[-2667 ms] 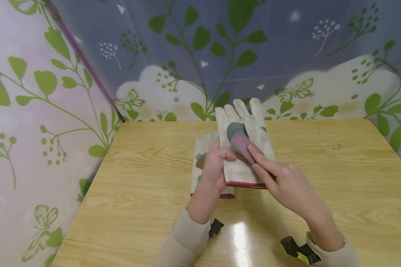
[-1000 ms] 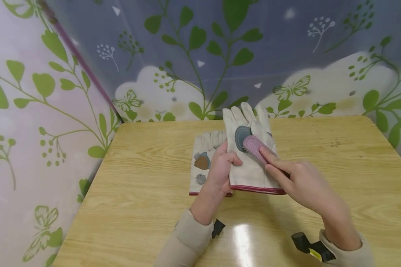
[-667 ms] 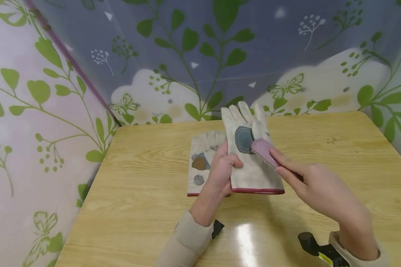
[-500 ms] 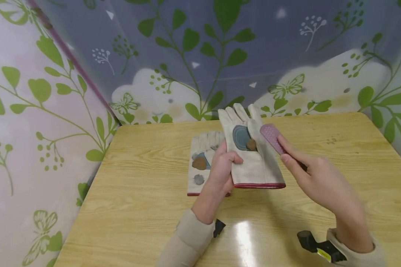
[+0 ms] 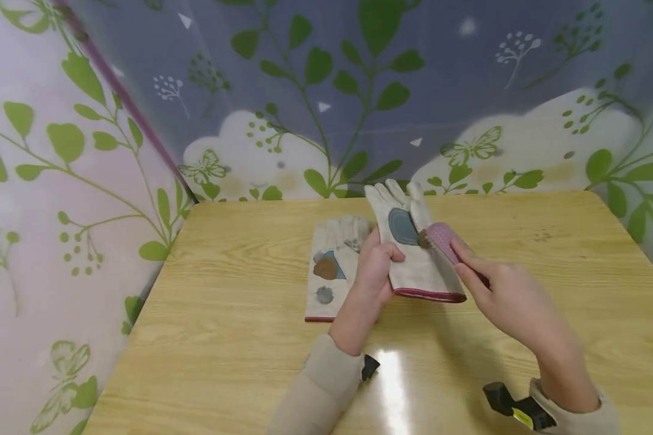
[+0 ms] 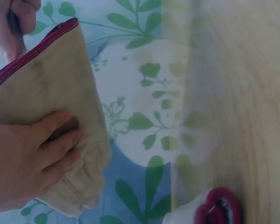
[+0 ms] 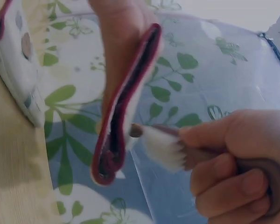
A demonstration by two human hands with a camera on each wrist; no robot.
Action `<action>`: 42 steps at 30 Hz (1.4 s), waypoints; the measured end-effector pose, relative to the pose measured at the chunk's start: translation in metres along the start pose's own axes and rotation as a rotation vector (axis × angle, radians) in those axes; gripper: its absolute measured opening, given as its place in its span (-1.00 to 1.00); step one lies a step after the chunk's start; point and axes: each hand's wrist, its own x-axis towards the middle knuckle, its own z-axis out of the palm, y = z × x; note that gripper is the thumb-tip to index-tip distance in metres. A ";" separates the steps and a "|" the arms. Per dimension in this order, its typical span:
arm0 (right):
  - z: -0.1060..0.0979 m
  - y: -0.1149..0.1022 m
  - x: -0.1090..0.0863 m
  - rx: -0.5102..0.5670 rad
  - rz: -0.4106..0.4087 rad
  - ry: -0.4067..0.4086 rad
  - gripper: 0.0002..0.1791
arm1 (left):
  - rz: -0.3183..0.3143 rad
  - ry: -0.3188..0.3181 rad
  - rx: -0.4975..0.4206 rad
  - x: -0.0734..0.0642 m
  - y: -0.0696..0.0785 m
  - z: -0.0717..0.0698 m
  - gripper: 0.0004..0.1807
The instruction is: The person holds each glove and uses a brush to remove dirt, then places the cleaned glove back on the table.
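Observation:
My left hand (image 5: 375, 269) holds up a cream work glove (image 5: 416, 272) with a red hem and a blue-grey palm patch (image 5: 402, 226). The thumb lies on the palm side; in the left wrist view the fingers spread across the glove's other face (image 6: 46, 93). My right hand (image 5: 508, 299) grips a brush (image 5: 441, 237) with a pink dotted back. In the right wrist view its white bristles (image 7: 163, 149) face the glove, close to a brown spot (image 7: 136, 131). A second glove (image 5: 322, 238) lies on the table, with a brown blotch (image 5: 325, 268) and a grey one (image 5: 324, 295).
The wooden table (image 5: 223, 338) reaches back to a patterned wall covering (image 5: 283, 157) with leaves and butterflies. Another such wall (image 5: 60, 241) rises along the left side. Black devices are strapped at both wrists, the right one (image 5: 514, 408) showing more.
The brush passed from the palm patch out to the glove's right side, baring the brown spot, and is now back against it. The held glove has tipped and shifted slightly right.

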 end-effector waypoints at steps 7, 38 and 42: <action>0.002 0.016 0.009 -0.046 0.074 -0.061 -0.43 | -0.025 0.040 -0.026 0.010 -0.013 0.001 -0.03; 0.010 0.110 0.028 0.085 0.294 -0.010 -0.34 | -0.181 0.003 0.033 0.039 -0.033 -0.002 -0.13; 0.002 0.102 0.027 0.249 0.274 0.103 -0.24 | -0.168 -0.044 0.015 0.029 -0.013 -0.005 -0.21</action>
